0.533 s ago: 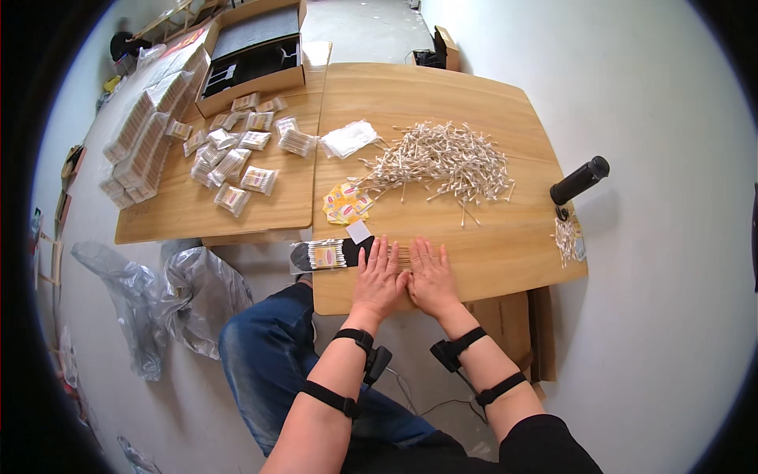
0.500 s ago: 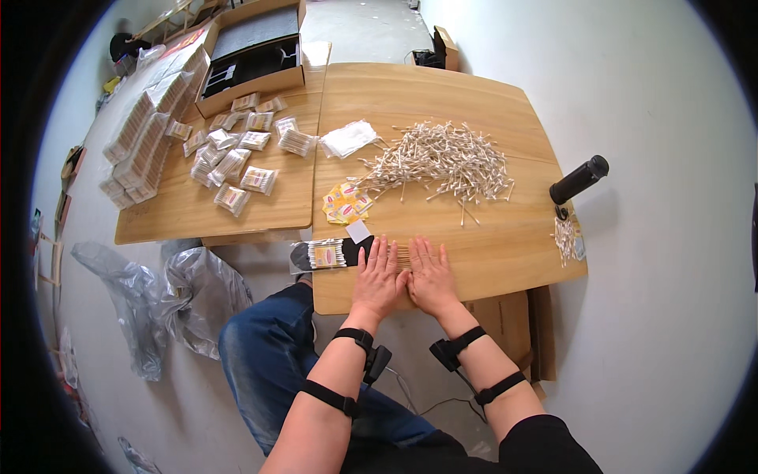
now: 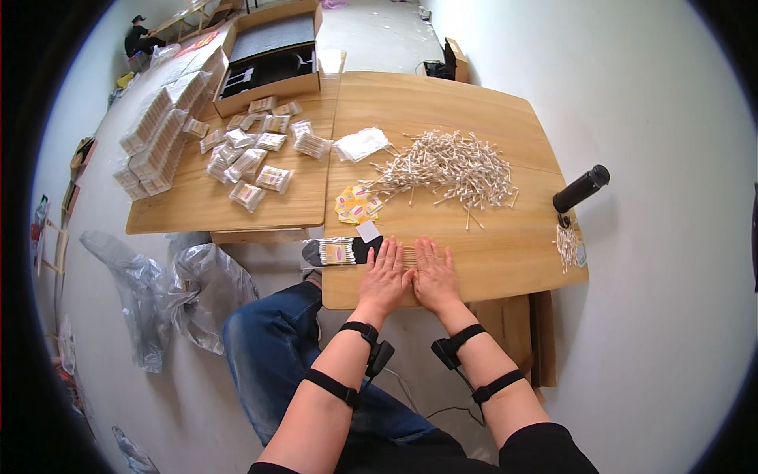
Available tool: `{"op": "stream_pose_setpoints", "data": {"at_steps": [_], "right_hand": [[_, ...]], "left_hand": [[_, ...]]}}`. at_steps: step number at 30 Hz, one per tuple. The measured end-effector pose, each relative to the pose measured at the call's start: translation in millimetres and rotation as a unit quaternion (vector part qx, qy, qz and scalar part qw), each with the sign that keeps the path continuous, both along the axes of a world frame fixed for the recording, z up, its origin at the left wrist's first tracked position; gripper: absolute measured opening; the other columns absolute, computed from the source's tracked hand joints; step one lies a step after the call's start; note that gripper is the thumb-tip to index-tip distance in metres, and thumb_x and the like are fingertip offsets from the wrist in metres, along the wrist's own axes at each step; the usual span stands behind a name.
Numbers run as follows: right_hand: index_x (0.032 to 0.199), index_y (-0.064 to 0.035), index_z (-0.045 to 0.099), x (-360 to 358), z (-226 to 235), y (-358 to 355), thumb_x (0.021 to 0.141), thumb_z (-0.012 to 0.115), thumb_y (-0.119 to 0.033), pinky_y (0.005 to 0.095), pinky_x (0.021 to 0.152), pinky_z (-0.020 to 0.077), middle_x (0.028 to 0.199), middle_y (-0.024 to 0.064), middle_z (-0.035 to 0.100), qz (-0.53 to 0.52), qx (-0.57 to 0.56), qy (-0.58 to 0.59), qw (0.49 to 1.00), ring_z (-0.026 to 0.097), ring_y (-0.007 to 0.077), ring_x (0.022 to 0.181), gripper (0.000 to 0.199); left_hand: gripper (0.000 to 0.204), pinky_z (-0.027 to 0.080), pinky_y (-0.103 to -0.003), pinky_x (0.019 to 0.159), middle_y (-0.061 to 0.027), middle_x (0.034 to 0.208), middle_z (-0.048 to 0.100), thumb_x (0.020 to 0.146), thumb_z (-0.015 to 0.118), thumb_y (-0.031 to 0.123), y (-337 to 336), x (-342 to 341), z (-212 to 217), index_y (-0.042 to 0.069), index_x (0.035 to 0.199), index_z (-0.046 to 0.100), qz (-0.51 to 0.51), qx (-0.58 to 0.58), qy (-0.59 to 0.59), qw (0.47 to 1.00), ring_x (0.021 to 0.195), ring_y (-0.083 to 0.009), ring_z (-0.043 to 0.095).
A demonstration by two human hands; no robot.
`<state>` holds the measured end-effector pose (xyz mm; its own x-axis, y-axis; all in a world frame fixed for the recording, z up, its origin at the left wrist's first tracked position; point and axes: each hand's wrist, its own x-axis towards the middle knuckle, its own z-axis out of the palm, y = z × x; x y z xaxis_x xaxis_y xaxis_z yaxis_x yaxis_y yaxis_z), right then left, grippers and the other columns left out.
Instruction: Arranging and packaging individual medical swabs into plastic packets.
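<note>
My left hand and my right hand lie palm down, side by side, on the near edge of a wooden table. Both hands are flat, and under them is a thin row of cotton swabs that shows between them. Just left of my left hand, a long packet of swabs with a black end hangs over the table's edge. A small white card lies by it. Farther back sits a big loose pile of cotton swabs.
Colourful small labels and clear bags lie left of the pile. A black cylinder and a small swab bundle sit at the right edge. A second table holds filled packets, stacked packs and a cardboard box. Plastic sheeting lies on the floor.
</note>
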<state>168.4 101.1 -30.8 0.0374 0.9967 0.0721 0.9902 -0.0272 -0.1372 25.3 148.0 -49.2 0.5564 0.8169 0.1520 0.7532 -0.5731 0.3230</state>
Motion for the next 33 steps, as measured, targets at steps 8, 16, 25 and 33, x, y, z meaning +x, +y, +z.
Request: {"op": "stream_pose_setpoints", "data": {"at_steps": [8, 16, 25, 33], "right_hand": [[0.150, -0.0059, 0.026, -4, -1, 2, 0.098, 0.040, -0.036, 0.0516, 0.117, 0.0107, 0.156, 0.0122, 0.026, -0.011, -0.021, 0.006, 1.000, 0.022, 0.0256, 0.145, 0.061], [0.149, -0.0047, 0.026, -34, -2, 7, 0.098, 0.039, -0.037, 0.0534, 0.116, 0.0132, 0.154, 0.0137, 0.029, 0.023, -0.001, -0.024, 0.999, 0.027, 0.0272, 0.143, 0.061], [0.149, -0.0048, 0.026, -56, 5, 51, 0.099, 0.037, -0.036, 0.0532, 0.116, 0.0137, 0.154, 0.0129, 0.029, 0.032, -0.026, -0.007, 0.999, 0.026, 0.0274, 0.143, 0.060], [0.150, -0.0044, 0.024, -54, -2, 70, 0.099, 0.038, -0.034, 0.0538, 0.116, 0.0125, 0.154, 0.0143, 0.029, 0.028, -0.007, -0.002, 1.000, 0.025, 0.0299, 0.143, 0.060]], "left_hand": [[0.045, 0.027, -0.047, 0.113, -0.0187, 0.145, 0.042, 0.093, 0.052, 0.019, 28, -46, 2, 0.001, 0.135, 0.048, -0.088, -0.098, -0.190, 0.973, 0.137, -0.0318, 0.035], [0.034, 0.033, -0.048, 0.107, -0.0146, 0.129, 0.056, 0.090, 0.057, 0.020, 55, -105, 11, 0.003, 0.120, 0.059, 0.128, 0.055, -0.194, 0.971, 0.128, -0.0312, 0.045], [0.049, 0.017, -0.052, 0.114, -0.0174, 0.142, 0.045, 0.096, 0.049, 0.033, 47, -111, -1, 0.004, 0.135, 0.049, 0.164, 0.004, -0.140, 0.976, 0.139, -0.0326, 0.032], [0.051, 0.014, -0.053, 0.115, -0.0173, 0.146, 0.041, 0.097, 0.046, 0.034, 51, -108, -13, 0.004, 0.139, 0.044, 0.191, -0.025, -0.126, 0.973, 0.141, -0.0329, 0.028]]}}
